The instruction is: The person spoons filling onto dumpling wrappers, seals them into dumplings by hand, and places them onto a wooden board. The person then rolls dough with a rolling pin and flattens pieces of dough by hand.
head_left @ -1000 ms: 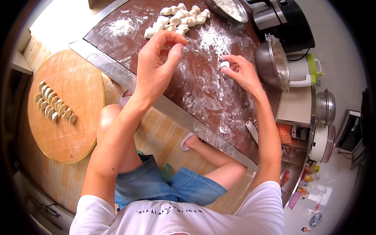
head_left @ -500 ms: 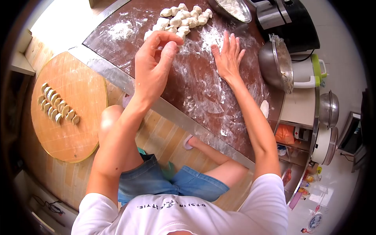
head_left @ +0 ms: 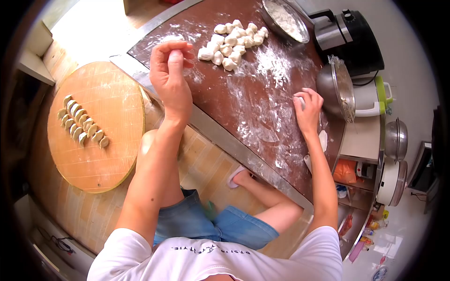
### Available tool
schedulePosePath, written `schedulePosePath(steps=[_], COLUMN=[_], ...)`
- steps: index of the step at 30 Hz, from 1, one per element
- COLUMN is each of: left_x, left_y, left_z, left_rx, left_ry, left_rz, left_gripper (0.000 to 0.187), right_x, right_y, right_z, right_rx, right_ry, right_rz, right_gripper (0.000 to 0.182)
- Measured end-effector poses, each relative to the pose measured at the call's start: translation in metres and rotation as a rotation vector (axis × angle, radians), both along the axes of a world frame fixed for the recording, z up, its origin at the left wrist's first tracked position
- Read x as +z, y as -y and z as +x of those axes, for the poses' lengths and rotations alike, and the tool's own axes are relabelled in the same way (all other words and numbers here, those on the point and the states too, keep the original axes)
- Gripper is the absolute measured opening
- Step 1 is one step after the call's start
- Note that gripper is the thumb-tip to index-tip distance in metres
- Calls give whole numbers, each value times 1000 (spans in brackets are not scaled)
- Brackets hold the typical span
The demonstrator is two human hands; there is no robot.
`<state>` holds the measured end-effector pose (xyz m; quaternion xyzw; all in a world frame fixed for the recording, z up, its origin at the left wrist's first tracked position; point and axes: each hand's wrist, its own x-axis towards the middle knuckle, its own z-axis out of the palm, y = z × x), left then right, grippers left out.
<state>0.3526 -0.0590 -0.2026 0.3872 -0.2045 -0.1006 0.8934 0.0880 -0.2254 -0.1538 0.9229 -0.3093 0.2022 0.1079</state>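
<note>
Raised over the near left edge of the floury table (head_left: 220, 98), my left hand (head_left: 171, 82) is curled with the thumb against the fingers; its inside is hidden. To its right lies a cluster of small white dough pieces (head_left: 229, 40). My right hand (head_left: 309, 110) is low at the table's right side, beside a metal bowl (head_left: 335, 89). Its fingers are bent, and a small pale bit shows at the thumb, too small to name. A flat oval of dough (head_left: 323, 140) lies next to my right wrist. Partly under the forearm is a pale, narrow object (head_left: 307, 164).
A bowl of flour (head_left: 286, 21) stands at the back, near a black appliance (head_left: 349, 40). On the left, a round board (head_left: 108, 159) bears rows of filled dumplings (head_left: 82, 122). Shelves (head_left: 358, 187) with packages are at the right.
My right hand has left the flour patch, where it lay spread, moving right and nearer me, its fingers now bent. My left hand has curled tighter. The whole view has shifted.
</note>
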Motion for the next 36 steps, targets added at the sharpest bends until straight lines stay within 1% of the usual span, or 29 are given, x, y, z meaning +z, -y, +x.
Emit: schedulePosePath(steps=[1,2,3,4,5,6,7,9,12,13,15,17,18,21,22,25,26,30,33,36], left_x=[-1,-2,-3,-5,-6,-5,-5,-3,-2,-2,-3,-1,-1,-2,-1,0,1,1,1,-1], left_y=[-1,-1,0,2,5,5,5,6,4,4,4,4,4,5,6,6,6,5,6,7], left_z=[5,7,8,8,8,7,5,3,2,2,2,1,1,0,0,-1,-2,-1,-2,0], left_rx=[52,54,50,43,34,22,10,-17,-43,-56,-71,-78,-79,-96,-95,-116,-116,-120,-123,-116], left_ry=[-59,-100,-97,-90,-83,-79,-57,-22,-33,-34,-17,22,34,8,16,21,22,21,26,39], left_rz=[-15,-26,-27,-26,-32,-29,-19,-4,13,14,17,31,43,37,43,26,26,36,35,28], left_gripper=[13,12,12,12,12,12,12,12,12,12,12,13,13,13,13,10,10,10,10,10], right_x=[5,8,13,13,16,10,3,-2,5,2,10,5,5,10,13,16,18,14,19,28], right_y=[-1,-3,-12,-28,-42,-42,-39,-36,-32,-17,13,42,44,41,35,26,29,42,39,28], right_z=[10,24,53,85,115,134,146,153,134,118,92,71,70,65,68,77,80,80,81,83], right_rx=[-60,48,207,285,401,407,391,388,152,141,-137,-285,-286,-126,-105,102,134,109,56,113], right_ry=[54,76,35,65,23,-5,-55,-62,-38,201,455,271,187,243,198,-51,-78,-113,-215,-211], right_rz=[-47,28,107,361,361,458,447,400,702,952,1160,978,843,807,735,510,434,413,293,482], right_gripper=[11,10,13,17,22,26,28,26,22,19,20,22,25,30,32,34,31,25,27,29])
